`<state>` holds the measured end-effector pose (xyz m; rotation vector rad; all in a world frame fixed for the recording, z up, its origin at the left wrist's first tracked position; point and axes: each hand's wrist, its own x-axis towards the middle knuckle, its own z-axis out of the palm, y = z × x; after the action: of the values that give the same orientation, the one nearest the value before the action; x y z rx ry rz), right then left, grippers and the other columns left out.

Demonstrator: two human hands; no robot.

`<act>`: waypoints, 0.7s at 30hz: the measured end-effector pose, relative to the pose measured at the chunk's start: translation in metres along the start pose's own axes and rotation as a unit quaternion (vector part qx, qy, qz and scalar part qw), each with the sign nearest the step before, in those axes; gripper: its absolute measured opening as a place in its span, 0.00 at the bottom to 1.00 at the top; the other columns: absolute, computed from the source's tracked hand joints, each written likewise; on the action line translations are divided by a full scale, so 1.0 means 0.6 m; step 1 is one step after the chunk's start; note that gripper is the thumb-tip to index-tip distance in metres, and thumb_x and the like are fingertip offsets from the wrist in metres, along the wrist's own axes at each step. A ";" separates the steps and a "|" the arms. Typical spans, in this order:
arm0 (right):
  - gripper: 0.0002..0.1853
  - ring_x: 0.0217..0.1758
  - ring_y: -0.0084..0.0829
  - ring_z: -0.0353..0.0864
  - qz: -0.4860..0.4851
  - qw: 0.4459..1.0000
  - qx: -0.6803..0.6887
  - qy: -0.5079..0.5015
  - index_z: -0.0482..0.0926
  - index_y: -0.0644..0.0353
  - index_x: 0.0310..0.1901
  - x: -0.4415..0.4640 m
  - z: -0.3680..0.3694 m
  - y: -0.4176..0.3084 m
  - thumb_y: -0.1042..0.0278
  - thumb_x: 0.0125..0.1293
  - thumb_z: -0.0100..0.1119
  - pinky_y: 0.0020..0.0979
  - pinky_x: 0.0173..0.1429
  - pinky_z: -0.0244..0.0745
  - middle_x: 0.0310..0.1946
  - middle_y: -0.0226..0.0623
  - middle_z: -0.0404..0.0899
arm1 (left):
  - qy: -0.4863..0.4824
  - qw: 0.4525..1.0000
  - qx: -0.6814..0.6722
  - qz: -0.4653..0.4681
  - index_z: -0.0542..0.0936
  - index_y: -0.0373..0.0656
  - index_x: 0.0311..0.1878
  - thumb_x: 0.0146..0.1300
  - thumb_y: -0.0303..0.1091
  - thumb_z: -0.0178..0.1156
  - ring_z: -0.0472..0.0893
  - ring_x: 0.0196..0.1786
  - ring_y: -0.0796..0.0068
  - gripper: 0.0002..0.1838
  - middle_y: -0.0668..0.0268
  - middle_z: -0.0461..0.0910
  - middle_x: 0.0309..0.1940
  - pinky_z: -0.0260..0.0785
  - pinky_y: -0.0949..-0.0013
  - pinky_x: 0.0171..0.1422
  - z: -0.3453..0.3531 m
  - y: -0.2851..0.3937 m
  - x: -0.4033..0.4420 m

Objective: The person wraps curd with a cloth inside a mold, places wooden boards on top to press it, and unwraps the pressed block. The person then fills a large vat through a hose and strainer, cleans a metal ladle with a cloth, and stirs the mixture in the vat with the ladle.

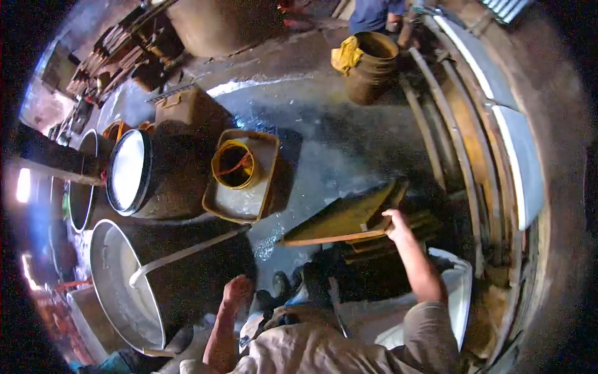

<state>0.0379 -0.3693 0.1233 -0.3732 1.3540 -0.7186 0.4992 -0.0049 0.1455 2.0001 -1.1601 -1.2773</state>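
My right hand point(393, 223) is closed around the near corner of a wooden board point(336, 218), which is tilted over a stack of similar boards point(398, 237). My left hand point(238, 290) hangs in front of me with its fingers curled in, and I see nothing in it. It is nearest to a large dark vat point(205, 274) with a pale inside. A long pale pipe or stick point(187, 254) runs across that vat, its bent end inside the opening.
A tray point(261, 202) carrying a yellow bucket point(235, 163) stands ahead, beside a barrel with a white top point(129, 171). A brown drum with a yellow cloth point(346, 56) stands farther off near a person in blue point(370, 15). Long wooden rails point(458, 137) line the right. A white tub point(458, 293) is near my right arm.
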 end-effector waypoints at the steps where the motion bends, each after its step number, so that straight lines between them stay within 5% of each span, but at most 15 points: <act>1: 0.07 0.41 0.30 0.73 -0.081 0.995 0.011 -0.060 0.75 0.54 0.30 -0.035 -0.025 -0.006 0.64 0.51 0.61 0.37 0.46 0.71 0.32 0.28 0.75 | -0.034 0.938 -0.333 -0.092 0.78 0.40 0.48 0.58 0.56 0.54 0.80 0.43 0.63 0.27 0.58 0.79 0.44 0.73 0.64 0.45 0.011 -0.014 0.024; 2: 0.08 0.42 0.28 0.73 -0.031 0.997 0.032 -0.056 0.76 0.54 0.32 -0.157 0.018 -0.071 0.62 0.53 0.61 0.36 0.48 0.70 0.34 0.30 0.76 | -0.072 0.759 -0.621 -0.181 0.78 0.41 0.47 0.61 0.57 0.50 0.79 0.45 0.62 0.27 0.58 0.80 0.42 0.73 0.63 0.47 0.019 -0.017 0.043; 3: 0.11 0.46 0.30 0.73 -0.054 0.989 0.039 -0.130 0.78 0.56 0.37 -0.186 -0.030 -0.070 0.62 0.54 0.61 0.35 0.51 0.69 0.36 0.31 0.77 | -0.089 0.763 -0.616 -0.174 0.78 0.41 0.47 0.61 0.57 0.50 0.79 0.45 0.62 0.27 0.58 0.80 0.42 0.73 0.63 0.47 0.016 0.029 0.044; 6: 0.18 0.53 0.34 0.72 -0.236 0.954 -0.183 -0.009 0.77 0.60 0.43 -0.484 0.013 -0.083 0.56 0.55 0.60 0.35 0.57 0.67 0.43 0.37 0.77 | -0.173 0.822 -0.525 -0.141 0.78 0.44 0.47 0.66 0.51 0.43 0.79 0.41 0.62 0.23 0.61 0.81 0.36 0.73 0.61 0.47 -0.017 0.164 0.049; 8: 0.25 0.58 0.36 0.69 -0.171 0.973 -0.153 0.004 0.75 0.64 0.48 -0.600 -0.069 -0.016 0.52 0.56 0.60 0.36 0.61 0.63 0.51 0.45 0.72 | -0.311 0.783 -0.438 -0.314 0.78 0.42 0.45 0.66 0.49 0.44 0.79 0.40 0.61 0.21 0.62 0.81 0.34 0.70 0.60 0.53 -0.012 0.169 0.086; 9: 0.27 0.60 0.37 0.69 -0.154 0.978 -0.138 0.017 0.74 0.65 0.50 -0.649 -0.115 0.027 0.50 0.57 0.60 0.36 0.63 0.62 0.54 0.47 0.71 | -0.330 0.800 -0.400 -0.301 0.79 0.42 0.43 0.64 0.49 0.46 0.79 0.39 0.60 0.21 0.61 0.81 0.33 0.70 0.60 0.50 0.008 0.152 0.091; 11: 0.25 0.54 0.35 0.73 -0.193 0.957 -0.204 0.077 0.72 0.67 0.54 -0.713 -0.198 0.187 0.59 0.60 0.58 0.33 0.61 0.65 0.51 0.43 0.74 | -0.254 0.919 -0.276 -0.125 0.80 0.41 0.40 0.62 0.48 0.51 0.79 0.37 0.58 0.19 0.60 0.81 0.31 0.70 0.60 0.46 0.065 0.121 0.093; 13: 0.24 0.53 0.33 0.74 -0.226 0.941 -0.185 0.174 0.70 0.67 0.57 -0.777 -0.240 0.356 0.65 0.61 0.58 0.32 0.60 0.67 0.52 0.39 0.75 | -0.153 0.981 -0.108 0.047 0.81 0.41 0.37 0.59 0.47 0.55 0.80 0.34 0.56 0.18 0.59 0.81 0.28 0.70 0.60 0.41 0.111 0.118 0.093; 16: 0.24 0.52 0.33 0.73 -0.253 0.910 0.087 0.317 0.69 0.64 0.58 -0.884 -0.148 0.479 0.63 0.63 0.57 0.32 0.57 0.69 0.53 0.36 0.74 | -0.082 0.979 0.020 0.187 0.82 0.40 0.32 0.55 0.46 0.61 0.80 0.31 0.53 0.16 0.58 0.81 0.25 0.69 0.60 0.34 0.168 0.165 0.060; 19: 0.24 0.53 0.34 0.72 -0.280 0.840 0.197 0.420 0.69 0.64 0.59 -0.925 -0.153 0.597 0.63 0.63 0.57 0.33 0.58 0.68 0.54 0.37 0.73 | -0.122 0.953 0.080 0.266 0.82 0.39 0.28 0.53 0.47 0.62 0.80 0.28 0.52 0.18 0.53 0.80 0.22 0.68 0.61 0.33 0.219 0.281 -0.021; 20: 0.25 0.53 0.35 0.72 -0.282 0.822 0.220 0.444 0.68 0.64 0.59 -0.943 -0.152 0.631 0.62 0.63 0.57 0.33 0.58 0.67 0.54 0.38 0.73 | -0.114 0.919 0.039 0.375 0.82 0.39 0.30 0.53 0.45 0.62 0.78 0.25 0.53 0.16 0.54 0.79 0.20 0.67 0.60 0.30 0.248 0.281 -0.025; 21: 0.25 0.54 0.35 0.71 -0.280 0.806 0.239 0.463 0.68 0.64 0.59 -0.960 -0.157 0.658 0.62 0.63 0.57 0.33 0.59 0.67 0.54 0.38 0.72 | -0.100 0.912 0.104 0.385 0.81 0.40 0.30 0.53 0.45 0.62 0.78 0.25 0.52 0.16 0.54 0.79 0.20 0.67 0.59 0.30 0.323 0.194 0.045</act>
<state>0.0176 0.3156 0.2870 0.0335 1.9006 -1.8691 0.2851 -0.0813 0.1364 1.2930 -1.9861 -0.9655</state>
